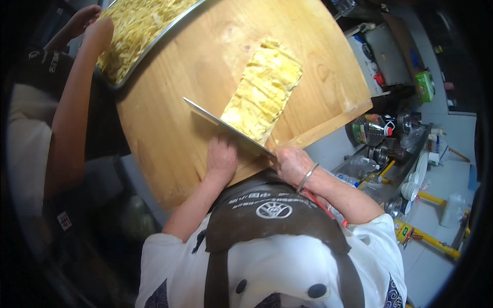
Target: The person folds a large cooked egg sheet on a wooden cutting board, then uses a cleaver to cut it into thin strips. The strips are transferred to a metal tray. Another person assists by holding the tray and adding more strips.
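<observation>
A layered slab of thin yellow sheets (265,90), possibly egg or dough, lies slantwise on the wooden board (165,104). Its near end meets a wide-bladed cleaver (227,129), whose blade stands on edge across it. My right hand (294,165), with a bangle at the wrist, is closed round the cleaver's handle, which it mostly hides. On the near side of the blade, my left hand (222,159) rests low with its fingers curled towards the flat of the cleaver. Those fingertips are shaded and blurred, so whether they hold anything is unclear.
At upper left, a metal tray (154,42) is heaped with yellow strips (142,23). Another person's hand (99,34) reaches over it. Right of the board stand an oil bottle (371,129), plastic bottles (364,163) and white bowls (410,190). A wooden lip (327,123) edges the board.
</observation>
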{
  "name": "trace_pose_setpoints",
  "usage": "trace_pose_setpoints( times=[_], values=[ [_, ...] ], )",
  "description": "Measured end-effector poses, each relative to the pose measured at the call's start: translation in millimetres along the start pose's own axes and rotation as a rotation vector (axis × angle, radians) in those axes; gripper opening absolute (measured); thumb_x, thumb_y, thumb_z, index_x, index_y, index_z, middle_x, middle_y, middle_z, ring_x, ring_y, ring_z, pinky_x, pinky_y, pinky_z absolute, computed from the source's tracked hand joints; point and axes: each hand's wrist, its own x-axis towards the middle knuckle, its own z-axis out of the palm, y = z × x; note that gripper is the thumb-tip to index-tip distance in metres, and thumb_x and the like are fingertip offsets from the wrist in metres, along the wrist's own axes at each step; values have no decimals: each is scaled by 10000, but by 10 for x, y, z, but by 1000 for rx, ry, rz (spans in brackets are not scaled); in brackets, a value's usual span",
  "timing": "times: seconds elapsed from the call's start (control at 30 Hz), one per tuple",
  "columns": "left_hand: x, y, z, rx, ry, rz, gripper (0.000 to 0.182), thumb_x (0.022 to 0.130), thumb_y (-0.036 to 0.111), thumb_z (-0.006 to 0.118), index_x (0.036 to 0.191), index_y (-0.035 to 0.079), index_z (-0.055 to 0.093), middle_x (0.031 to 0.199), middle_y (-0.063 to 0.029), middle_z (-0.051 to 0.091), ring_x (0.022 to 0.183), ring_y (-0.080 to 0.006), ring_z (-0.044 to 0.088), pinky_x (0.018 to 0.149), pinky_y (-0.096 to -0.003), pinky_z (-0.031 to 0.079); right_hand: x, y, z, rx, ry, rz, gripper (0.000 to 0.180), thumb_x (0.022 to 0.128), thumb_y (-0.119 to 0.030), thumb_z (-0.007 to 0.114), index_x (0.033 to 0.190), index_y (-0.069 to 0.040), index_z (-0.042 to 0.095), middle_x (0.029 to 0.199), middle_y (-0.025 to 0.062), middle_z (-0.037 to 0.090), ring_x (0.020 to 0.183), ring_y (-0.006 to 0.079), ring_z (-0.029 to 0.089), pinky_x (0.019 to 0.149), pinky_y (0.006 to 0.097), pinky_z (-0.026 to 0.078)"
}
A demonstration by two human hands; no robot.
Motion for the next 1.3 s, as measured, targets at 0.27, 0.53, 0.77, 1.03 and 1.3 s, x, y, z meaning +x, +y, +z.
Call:
trace_pose_setpoints(
  times=[0.27,0.53,0.77,1.03,1.3],
  values=[
    [117,90,-107,-101,54,-93,217,763,18,550,978,28,521,972,-136,494,923,-308,470,807,-397,380,-193,361,-621,270,190,-101,115,820,-125,558,831,-11,565,678,222,565,639,382,578,566,422,464],
    [854,540,17,-64,127,-232,357,729,21,623,1067,7,507,1123,-158,463,1072,-332,440,906,-412,371,238,1692,-1448,-25,396,21,121,835,-103,545,807,12,572,533,128,522,471,241,531,440,348,418],
    [1691,933,531,-50,115,-297,367,748,34,613,1101,-9,523,1153,-176,471,1091,-354,447,948,-429,371,519,2403,-1618,29,172,-40,193,866,-102,525,717,18,495,465,69,485,384,148,512,376,307,400],
    [2173,929,818,46,101,-358,381,738,56,629,1097,-2,517,1139,-176,467,1093,-348,441,941,-423,378,612,2297,-2059,65,53,-152,121,823,-73,555,746,13,518,595,239,520,570,423,535,501,450,422],
    [2341,844,977,68,112,-445,379,726,88,649,1077,11,527,1122,-179,462,1057,-348,443,921,-418,388,1489,2050,-2195,-229,38,-414,187,833,-110,560,690,-16,486,543,196,523,521,384,539,486,454,427]
  ],
)
